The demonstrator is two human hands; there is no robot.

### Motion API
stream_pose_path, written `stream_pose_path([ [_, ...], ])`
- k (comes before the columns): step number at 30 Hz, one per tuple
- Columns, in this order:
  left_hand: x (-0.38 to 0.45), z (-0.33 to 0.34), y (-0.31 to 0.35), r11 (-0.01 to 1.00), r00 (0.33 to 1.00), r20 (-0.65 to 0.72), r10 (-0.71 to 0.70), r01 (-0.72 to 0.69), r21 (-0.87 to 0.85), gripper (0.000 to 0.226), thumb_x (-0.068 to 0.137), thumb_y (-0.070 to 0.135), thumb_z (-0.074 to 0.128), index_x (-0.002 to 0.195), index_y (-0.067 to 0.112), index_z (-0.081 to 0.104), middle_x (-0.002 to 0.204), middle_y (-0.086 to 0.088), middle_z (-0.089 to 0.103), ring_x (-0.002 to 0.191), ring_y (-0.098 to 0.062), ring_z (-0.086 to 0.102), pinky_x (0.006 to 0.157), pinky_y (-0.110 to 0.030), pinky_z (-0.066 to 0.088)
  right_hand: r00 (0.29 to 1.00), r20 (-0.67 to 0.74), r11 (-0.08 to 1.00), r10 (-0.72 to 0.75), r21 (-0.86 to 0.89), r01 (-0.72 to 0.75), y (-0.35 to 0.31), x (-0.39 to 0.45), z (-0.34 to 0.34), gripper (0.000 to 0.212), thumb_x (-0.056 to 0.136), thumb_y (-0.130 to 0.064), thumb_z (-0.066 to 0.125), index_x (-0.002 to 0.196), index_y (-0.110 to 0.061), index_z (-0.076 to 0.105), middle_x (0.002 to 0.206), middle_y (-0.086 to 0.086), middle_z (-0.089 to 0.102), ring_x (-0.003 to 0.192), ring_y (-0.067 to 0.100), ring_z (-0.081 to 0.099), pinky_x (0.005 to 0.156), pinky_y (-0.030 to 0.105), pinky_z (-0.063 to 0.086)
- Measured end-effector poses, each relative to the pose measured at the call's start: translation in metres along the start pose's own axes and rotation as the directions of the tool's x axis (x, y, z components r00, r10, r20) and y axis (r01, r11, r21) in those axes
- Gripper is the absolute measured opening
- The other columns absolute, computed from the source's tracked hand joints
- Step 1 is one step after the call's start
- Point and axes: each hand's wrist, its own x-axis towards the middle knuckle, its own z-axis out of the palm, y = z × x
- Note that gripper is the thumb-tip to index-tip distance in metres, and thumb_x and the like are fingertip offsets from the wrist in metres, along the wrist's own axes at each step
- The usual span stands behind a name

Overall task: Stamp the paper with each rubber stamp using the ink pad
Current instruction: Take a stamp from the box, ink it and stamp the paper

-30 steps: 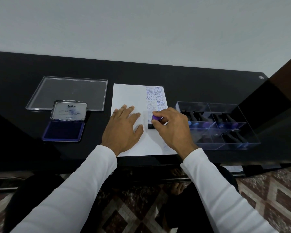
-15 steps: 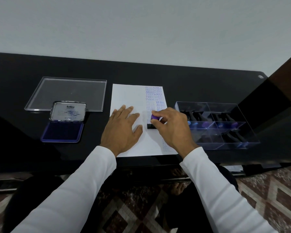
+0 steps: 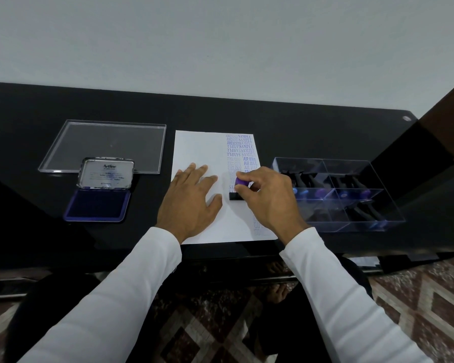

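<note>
We are pressing a stamp (image 3: pixel 237 189) down onto the paper (image 3: pixel 198 149), in the column of violet prints along its right side. Our right hand (image 3: pixel 269 199) is pinching the stamp's purple knob, while our left hand (image 3: pixel 190 199) is lying spread and flat on the paper, left of the stamp. The open ink pad (image 3: pixel 97 205) is sitting left of the paper, the stamp box (image 3: pixel 351 224) right of it. Next, we judge, comes a straight lift, without smearing.
</note>
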Motion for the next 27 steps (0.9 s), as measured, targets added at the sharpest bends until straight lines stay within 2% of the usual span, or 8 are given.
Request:
stream_pose_path([
  [5,-0.0002,-0.0005,-0.0003,1.000,1.000,0.004,-0.003,0.003,0.000,0.055,0.100,0.054,0.046,0.149,0.029,0.048,0.164,0.000,0.032,0.154,-0.022,0.019,0.126,-0.041,0.010,1.000,0.020,1.000,0.014,-0.008,-0.014,-0.0018,0.0016,-0.0003,0.029,0.088,-0.025,0.074,0.116,-0.018,0.074,0.109,0.000,0.071,0.080,0.007,0.060,0.090,0.033,0.055],
  [9,0.0011,-0.0005,-0.0001,1.000,1.000,0.010,-0.007,0.007,0.003,0.056,0.100,0.055,0.045,0.149,0.030,0.047,0.164,0.001,0.031,0.155,-0.022,0.018,0.126,-0.041,0.009,1.000,0.005,1.000,0.001,0.000,-0.001,-0.0009,0.0000,-0.0020,0.024,0.085,-0.025,0.078,0.107,-0.018,0.076,0.101,-0.002,0.071,0.075,0.008,0.062,0.088,0.034,0.054],
  [12,0.0007,0.0002,-0.0007,1.000,1.000,0.001,-0.004,0.004,0.002,0.055,0.100,0.055,0.046,0.148,0.029,0.048,0.164,0.001,0.032,0.154,-0.022,0.019,0.126,-0.041,0.010,1.000,0.013,1.000,-0.001,0.017,0.001,-0.0011,-0.0007,-0.0035,0.018,0.081,-0.021,0.080,0.099,-0.017,0.076,0.093,-0.006,0.069,0.070,0.007,0.062,0.081,0.028,0.056],
  [15,0.0006,0.0009,-0.0004,1.000,1.000,-0.006,-0.001,0.001,0.005,0.054,0.100,0.054,0.047,0.147,0.029,0.050,0.163,0.001,0.034,0.154,-0.022,0.021,0.125,-0.040,0.009,1.000,0.015,0.999,-0.003,0.047,0.002,-0.0005,-0.0014,-0.0027,0.017,0.079,-0.018,0.081,0.095,-0.015,0.076,0.090,-0.005,0.069,0.069,0.008,0.062,0.075,0.027,0.057],
  [21,0.0005,-0.0003,-0.0002,1.000,1.000,0.005,-0.008,0.008,-0.003,0.055,0.100,0.055,0.045,0.148,0.030,0.048,0.164,0.001,0.032,0.154,-0.022,0.019,0.126,-0.041,0.010,1.000,0.010,1.000,-0.008,0.008,0.007,0.0012,0.0005,-0.0015,0.023,0.085,-0.023,0.077,0.106,-0.018,0.076,0.101,-0.003,0.071,0.073,0.009,0.061,0.083,0.030,0.055],
  [27,0.0010,0.0001,-0.0001,1.000,1.000,0.008,-0.010,0.010,-0.006,0.055,0.100,0.056,0.046,0.149,0.030,0.048,0.164,0.001,0.032,0.154,-0.022,0.020,0.125,-0.041,0.009,0.999,0.048,1.000,0.012,-0.022,-0.011,0.0001,0.0030,-0.0024,0.032,0.088,-0.025,0.074,0.119,-0.018,0.072,0.113,0.000,0.070,0.083,0.008,0.060,0.088,0.026,0.052],
])
